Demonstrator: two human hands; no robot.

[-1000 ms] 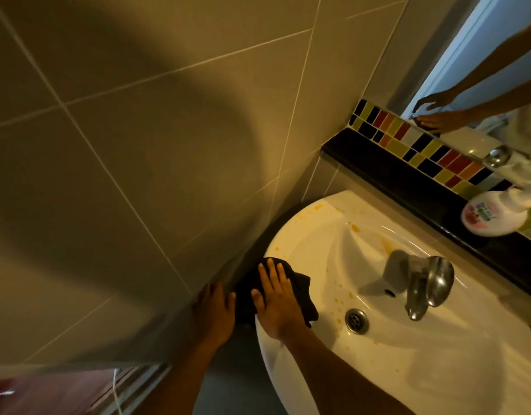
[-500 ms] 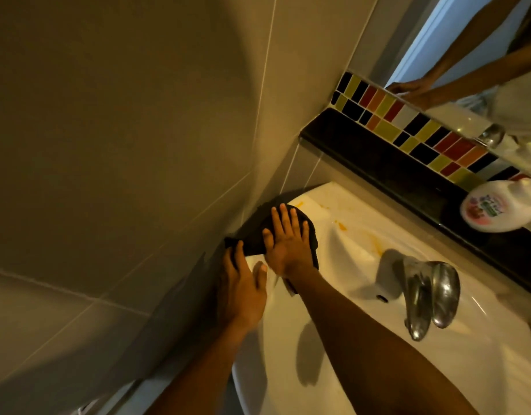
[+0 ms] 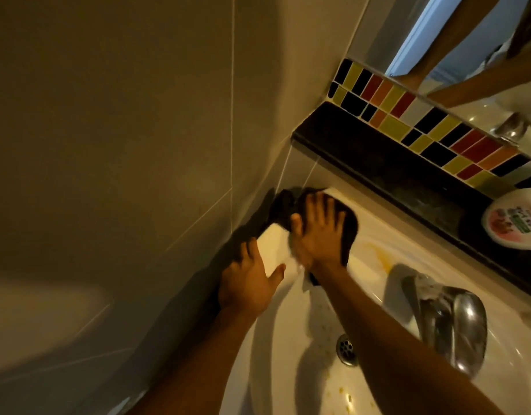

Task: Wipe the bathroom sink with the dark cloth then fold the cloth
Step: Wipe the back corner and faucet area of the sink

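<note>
The white bathroom sink (image 3: 276, 244) fills the lower right, tight against the tiled wall corner. The dark cloth (image 3: 349, 232) lies on the sink's far left rim corner. My right hand (image 3: 319, 235) presses flat on the cloth with fingers spread. My left hand (image 3: 249, 283) rests open on the sink's left rim beside the wall, fingers apart, not touching the cloth. Orange-yellow stains (image 3: 381, 256) mark the basin slope to the right of the cloth, and small specks lie near the drain (image 3: 346, 348).
A chrome tap (image 3: 455, 322) stands at the basin's back right. A black ledge (image 3: 378, 163) with coloured mosaic tiles runs behind the sink and carries a white soap bottle (image 3: 515, 220). A mirror (image 3: 467, 55) above reflects my arms. Beige wall tiles close off the left.
My right hand has slid the cloth farther along the rim into the back corner. The left hand followed along the left rim. The camera moved closer and the drain came back into view.
</note>
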